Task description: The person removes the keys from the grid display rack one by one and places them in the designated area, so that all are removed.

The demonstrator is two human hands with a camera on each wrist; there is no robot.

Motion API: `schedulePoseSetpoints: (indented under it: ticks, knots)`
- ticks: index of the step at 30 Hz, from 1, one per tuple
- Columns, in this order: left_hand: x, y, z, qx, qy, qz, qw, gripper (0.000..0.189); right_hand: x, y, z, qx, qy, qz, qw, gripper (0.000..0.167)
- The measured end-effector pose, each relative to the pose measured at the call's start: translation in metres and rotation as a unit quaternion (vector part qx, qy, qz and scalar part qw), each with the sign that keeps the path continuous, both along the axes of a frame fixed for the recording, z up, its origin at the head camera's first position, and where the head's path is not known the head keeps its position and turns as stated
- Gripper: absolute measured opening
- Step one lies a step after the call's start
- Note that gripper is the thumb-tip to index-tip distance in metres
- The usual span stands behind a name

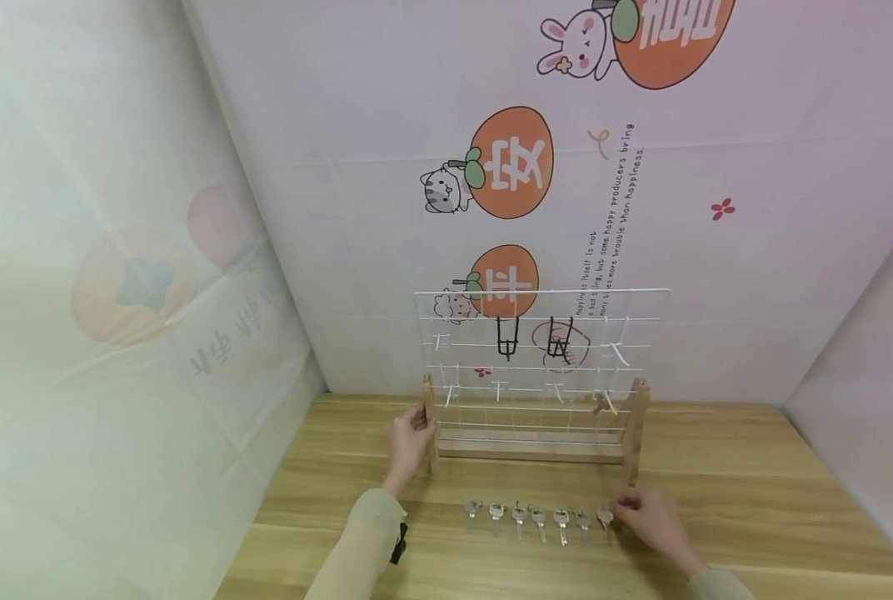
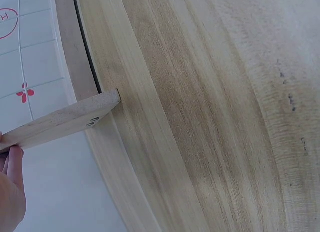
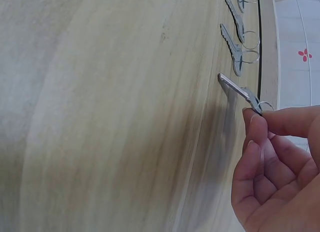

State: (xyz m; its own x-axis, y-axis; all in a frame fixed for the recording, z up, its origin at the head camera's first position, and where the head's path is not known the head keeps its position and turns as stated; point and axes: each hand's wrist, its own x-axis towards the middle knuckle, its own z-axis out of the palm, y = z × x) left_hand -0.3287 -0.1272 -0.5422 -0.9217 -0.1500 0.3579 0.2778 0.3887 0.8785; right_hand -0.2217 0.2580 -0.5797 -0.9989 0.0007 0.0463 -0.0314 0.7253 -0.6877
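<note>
A white wire grid rack stands upright between two wooden posts. My left hand grips the left wooden post. In the left wrist view, fingertips press against that post's side. Several metal keys with small rings lie in a row in front of the rack. My right hand is at the row's right end and pinches the last key by its head. That key is tilted in the right wrist view, its ring beside the index finger, its blade tip low at the tabletop.
White hooks and two black wire holders hang on the grid. A key hangs at the lower right hook. A wooden bar joins the posts low down. Printed cloth walls stand behind and beside the wooden table.
</note>
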Motion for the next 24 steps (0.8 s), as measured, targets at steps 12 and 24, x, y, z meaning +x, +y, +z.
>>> schedulePoseSetpoints:
  ticks: [12, 24]
  knots:
    - [-0.0004, -0.0003, -0.0005, -0.003, -0.004, -0.001, 1.0000, 0.030, -0.0005, -0.0060, 0.0033, -0.020, -0.038, -0.007, 0.9990, 0.012]
    - [0.0004, 0.0001, 0.0007, 0.008, -0.015, -0.001, 0.9998, 0.031, 0.0017, -0.0060, 0.0061, -0.016, -0.040, 0.001, 0.9991, 0.008]
